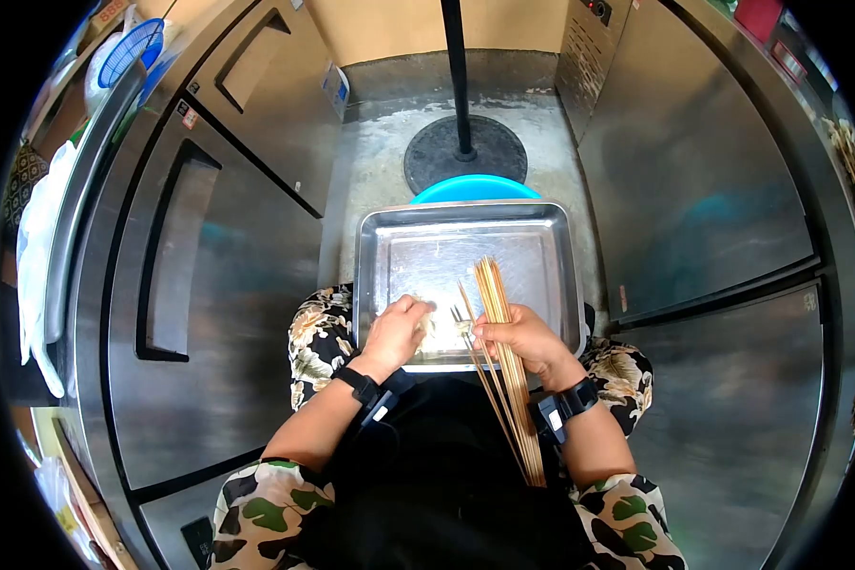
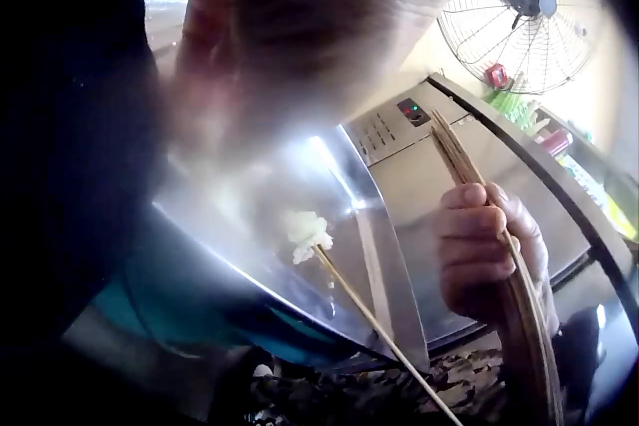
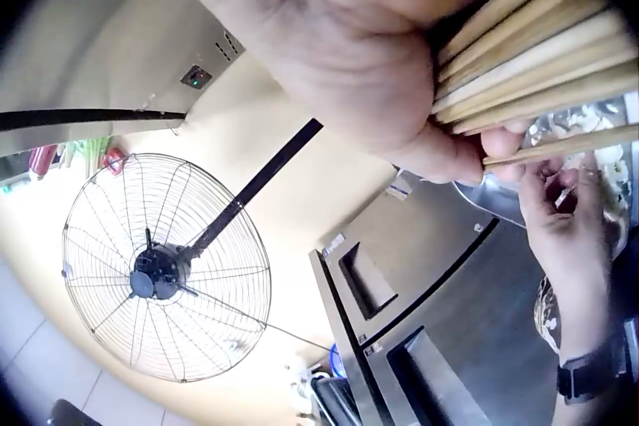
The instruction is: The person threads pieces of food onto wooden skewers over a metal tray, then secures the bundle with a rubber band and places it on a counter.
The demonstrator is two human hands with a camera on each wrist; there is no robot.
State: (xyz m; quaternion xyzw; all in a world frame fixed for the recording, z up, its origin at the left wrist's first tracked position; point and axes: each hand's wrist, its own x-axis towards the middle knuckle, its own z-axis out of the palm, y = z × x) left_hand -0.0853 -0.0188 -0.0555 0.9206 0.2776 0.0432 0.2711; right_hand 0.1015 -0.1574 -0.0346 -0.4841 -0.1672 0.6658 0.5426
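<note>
My right hand (image 1: pixel 527 337) grips a bundle of thin wooden skewers (image 1: pixel 490 285) that slants down toward my lap. Thumb and fingers of that hand also hold a separate skewer (image 2: pixel 374 324), its tip in a white, frilly food piece (image 2: pixel 312 236) like a cauliflower floret. Across from it, my left hand (image 1: pixel 396 332) bends low over the tray, fingers curled and pinching a pale food piece (image 1: pixel 427 328), partly hidden by the fingers. More white pieces (image 3: pixel 569 124) lie in the metal tray (image 1: pixel 465 242) below both hands.
The tray sits before my lap, over a blue basin (image 1: pixel 475 187). Beyond stands a black round stand base (image 1: pixel 465 152) with a pole. Steel cabinets (image 1: pixel 237 247) close in on the left, and another steel cabinet (image 1: pixel 712 190) on the right. A wire fan (image 3: pixel 165 266) stands ahead.
</note>
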